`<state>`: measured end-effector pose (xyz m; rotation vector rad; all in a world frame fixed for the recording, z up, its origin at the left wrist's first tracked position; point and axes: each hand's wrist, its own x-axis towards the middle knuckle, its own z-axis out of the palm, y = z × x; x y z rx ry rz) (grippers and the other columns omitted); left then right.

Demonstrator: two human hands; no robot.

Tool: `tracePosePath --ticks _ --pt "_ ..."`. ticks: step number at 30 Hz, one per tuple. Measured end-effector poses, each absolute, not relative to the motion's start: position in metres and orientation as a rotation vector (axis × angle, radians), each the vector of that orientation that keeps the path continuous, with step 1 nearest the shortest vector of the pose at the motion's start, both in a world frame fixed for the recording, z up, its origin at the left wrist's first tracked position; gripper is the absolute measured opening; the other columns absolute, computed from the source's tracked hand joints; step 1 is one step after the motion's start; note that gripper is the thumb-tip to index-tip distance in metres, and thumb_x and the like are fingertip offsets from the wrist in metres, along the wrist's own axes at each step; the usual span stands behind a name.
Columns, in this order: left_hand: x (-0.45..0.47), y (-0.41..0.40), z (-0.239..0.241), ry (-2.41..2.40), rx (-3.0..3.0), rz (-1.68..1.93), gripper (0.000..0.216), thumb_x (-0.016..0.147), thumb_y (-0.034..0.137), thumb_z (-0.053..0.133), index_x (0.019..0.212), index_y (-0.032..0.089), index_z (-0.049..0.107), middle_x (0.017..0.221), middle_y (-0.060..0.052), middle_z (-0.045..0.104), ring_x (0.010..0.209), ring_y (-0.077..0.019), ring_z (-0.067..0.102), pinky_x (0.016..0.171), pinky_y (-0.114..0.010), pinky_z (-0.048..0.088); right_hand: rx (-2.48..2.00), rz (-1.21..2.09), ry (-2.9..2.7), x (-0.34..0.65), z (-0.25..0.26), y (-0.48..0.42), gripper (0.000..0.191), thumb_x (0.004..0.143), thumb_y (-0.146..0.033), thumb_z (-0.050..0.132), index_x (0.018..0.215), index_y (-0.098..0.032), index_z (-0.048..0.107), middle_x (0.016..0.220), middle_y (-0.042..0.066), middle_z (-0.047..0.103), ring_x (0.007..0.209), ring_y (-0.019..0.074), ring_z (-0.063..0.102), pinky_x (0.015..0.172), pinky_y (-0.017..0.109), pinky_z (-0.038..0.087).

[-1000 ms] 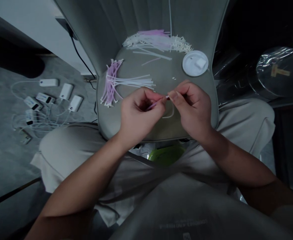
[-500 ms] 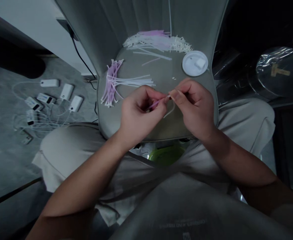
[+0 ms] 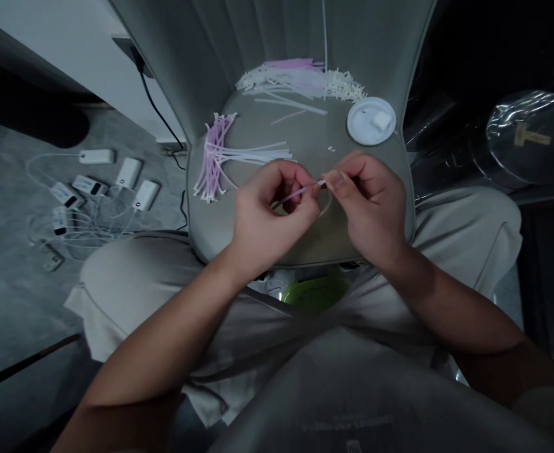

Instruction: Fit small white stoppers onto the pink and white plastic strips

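Note:
My left hand (image 3: pixel 272 211) is closed in a pinch on a thin purple plastic stick (image 3: pixel 293 194) that slants up to the right. Against its end, my right hand (image 3: pixel 369 201) is closed, thumb and forefinger pinching the joint. A thin pale strip (image 3: pixel 327 204) hangs curved below these fingertips; its upper end is hidden. Left of my hands lies a bundle of purple sticks (image 3: pixel 214 157) with white tips, and white sticks (image 3: pixel 258 153) extend rightward from it. Tiny white pieces (image 3: pixel 331 149) lie just beyond my right fingers.
On the grey chair seat (image 3: pixel 305 135), a heap of purple and white sticks (image 3: pixel 296 78) lies at the back. A round white dish (image 3: pixel 359 132) holds a white block (image 3: pixel 381 121). White devices (image 3: pixel 128 172) with tangled cables sit on the floor left.
More of the purple stick shows between my hands, and less of the pale strip hangs below. Both hands keep their pinches, with my left fingers slightly more spread. The whole view has shifted slightly.

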<state>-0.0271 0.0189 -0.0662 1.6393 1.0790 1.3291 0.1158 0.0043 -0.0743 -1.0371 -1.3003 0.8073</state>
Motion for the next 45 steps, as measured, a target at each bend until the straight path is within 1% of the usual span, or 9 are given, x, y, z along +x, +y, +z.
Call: tracePosePath --ticks 7,10,15,19,26,31,35,45 --pt "-0.0269 0.0178 -0.0635 1.097 1.610 1.321 0.008 0.077 0.010 0.070 0.075 0.017 0.068 0.061 0.006 0.054 0.055 -0.0037 0.045 0.052 -0.016 0.037 -1.056 0.834 -1.284 0.1165 -0.0740 0.0035 0.024 0.095 -0.034 0.066 0.077 -0.021 0.058 0.073 -0.004 0.052 0.071 0.0098 0.049 0.066 0.026 0.041" --pt "-0.0271 0.0173 -0.0624 1.124 1.616 1.327 0.007 0.078 0.011 0.071 0.075 0.017 0.069 0.061 0.005 0.056 0.056 -0.0038 0.047 0.052 -0.016 0.037 -1.058 0.829 -1.285 0.1168 -0.0735 0.0035 0.023 0.096 -0.033 0.065 0.077 -0.021 0.059 0.073 -0.004 0.053 0.072 0.0098 0.050 0.066 0.026 0.041" --pt "-0.0274 0.0165 -0.0609 1.134 1.606 1.317 0.006 0.078 0.014 0.074 0.076 0.017 0.070 0.060 0.005 0.055 0.056 -0.0041 0.047 0.053 -0.016 0.039 -1.058 0.819 -1.293 0.1167 -0.0730 0.0038 0.023 0.096 -0.033 0.065 0.077 -0.021 0.059 0.074 -0.004 0.054 0.072 0.0093 0.051 0.066 0.025 0.042" --pt "-0.0271 0.0162 -0.0624 1.120 1.595 1.317 0.007 0.078 0.011 0.071 0.076 0.018 0.070 0.061 0.005 0.055 0.056 -0.0045 0.047 0.054 -0.017 0.040 -1.040 0.834 -1.283 0.1161 -0.0728 0.0039 0.026 0.094 -0.038 0.067 0.076 -0.021 0.059 0.073 -0.004 0.054 0.070 0.0091 0.051 0.065 0.025 0.042" --pt "-0.0268 0.0156 -0.0659 1.122 1.578 1.302 0.005 0.081 0.015 0.072 0.077 0.017 0.070 0.063 0.004 0.057 0.057 -0.0049 0.048 0.054 -0.017 0.041 -1.081 0.854 -1.282 0.1165 -0.0738 0.0027 0.032 0.093 -0.047 0.067 0.076 -0.021 0.058 0.073 -0.004 0.053 0.070 0.0095 0.050 0.066 0.026 0.043" --pt "-0.0256 0.0163 -0.0671 1.115 1.569 1.317 0.004 0.079 0.014 0.072 0.077 0.018 0.070 0.063 0.004 0.058 0.057 -0.0045 0.048 0.054 -0.016 0.041 -1.092 0.849 -1.286 0.1166 -0.0738 0.0027 0.036 0.091 -0.052 0.067 0.074 -0.021 0.058 0.073 -0.003 0.053 0.072 0.0111 0.050 0.067 0.027 0.043" --pt "-0.0251 0.0172 -0.0678 1.109 1.559 1.319 0.005 0.077 0.014 0.072 0.076 0.018 0.069 0.062 0.005 0.057 0.057 -0.0044 0.048 0.053 -0.016 0.041 -1.110 0.859 -1.284 0.1164 -0.0726 0.0022 0.035 0.092 -0.050 0.067 0.074 -0.022 0.057 0.073 -0.002 0.053 0.072 0.0120 0.050 0.067 0.028 0.043" --pt "-0.0232 0.0172 -0.0687 1.133 1.553 1.313 0.011 0.078 0.022 0.077 0.075 0.018 0.066 0.063 0.004 0.059 0.057 -0.0050 0.051 0.053 -0.017 0.043 -1.075 0.881 -1.270 0.1161 -0.0756 0.0040 0.031 0.093 -0.043 0.067 0.074 -0.021 0.057 0.071 -0.003 0.051 0.070 0.0109 0.047 0.065 0.027 0.040"
